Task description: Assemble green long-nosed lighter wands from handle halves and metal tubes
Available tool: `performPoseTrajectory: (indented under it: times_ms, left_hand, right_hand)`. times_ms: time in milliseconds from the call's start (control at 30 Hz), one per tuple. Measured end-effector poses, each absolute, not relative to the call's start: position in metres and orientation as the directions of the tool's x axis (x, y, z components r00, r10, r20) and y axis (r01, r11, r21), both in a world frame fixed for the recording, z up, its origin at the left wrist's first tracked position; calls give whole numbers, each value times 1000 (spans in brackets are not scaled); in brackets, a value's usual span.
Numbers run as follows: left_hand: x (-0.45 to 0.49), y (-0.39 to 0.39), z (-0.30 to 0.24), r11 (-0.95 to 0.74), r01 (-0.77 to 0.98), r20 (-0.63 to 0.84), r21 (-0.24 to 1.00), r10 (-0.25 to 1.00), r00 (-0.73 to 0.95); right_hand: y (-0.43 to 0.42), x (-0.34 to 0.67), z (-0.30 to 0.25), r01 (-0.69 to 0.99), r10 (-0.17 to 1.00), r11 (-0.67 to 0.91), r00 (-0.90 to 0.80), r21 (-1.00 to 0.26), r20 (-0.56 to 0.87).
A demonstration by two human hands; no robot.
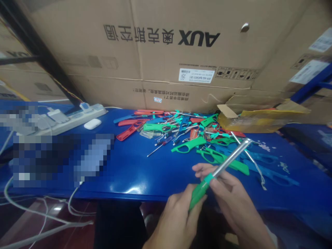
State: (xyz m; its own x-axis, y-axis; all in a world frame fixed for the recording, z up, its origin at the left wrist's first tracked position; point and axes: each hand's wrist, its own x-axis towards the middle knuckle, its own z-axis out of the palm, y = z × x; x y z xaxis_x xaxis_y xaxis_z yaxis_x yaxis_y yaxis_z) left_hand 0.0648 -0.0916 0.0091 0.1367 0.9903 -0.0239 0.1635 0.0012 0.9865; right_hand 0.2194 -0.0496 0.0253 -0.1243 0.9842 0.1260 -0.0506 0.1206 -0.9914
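A long-nozzle lighter (pixel 230 159) with a green handle and a silver metal tube is held up over the table's front edge, its tube slanting up to the right. My left hand (pixel 178 216) is closed around the green handle. Near the turquoise collar, my right hand (pixel 230 193) grips the lighter where the tube meets the handle, with its thumb against it and some fingers stretched out behind. Just beyond lie green handle shells (pixel 225 160) and blue ones (pixel 269 169). A thin metal tube with wire (pixel 250 155) lies behind the raised tube.
Red shells (pixel 131 129), green shells and small parts form a pile at the back of the blue table (pixel 140 180). A screwdriver (pixel 159 146) lies before it. An open carton with yellow tape (pixel 261 119) stands right. A power strip (pixel 70 119) and white case (pixel 92 123) are left.
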Motion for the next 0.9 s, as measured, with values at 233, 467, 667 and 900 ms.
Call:
performPoseTrajectory:
  times_ms: [233,467,667,900]
  left_hand:
    - [53,-85,24,-91,293,14,952,967,254]
    - [52,-80,36,-132,272,43,953,950,310]
    - [52,-74,32,-213,315,82,925,921,382]
    - [50,-79,46,-156,530,-111,834,892,439]
  right_hand:
    - [-50,227,18,-9,976,202,-77,-979,202]
    - [-56,221,28,-18,970,226,-82,-974,227]
    - [-65,217,41,112,980,189,-82,-976,181]
    - [-73,224,38,131,989,46,-146,-990,27]
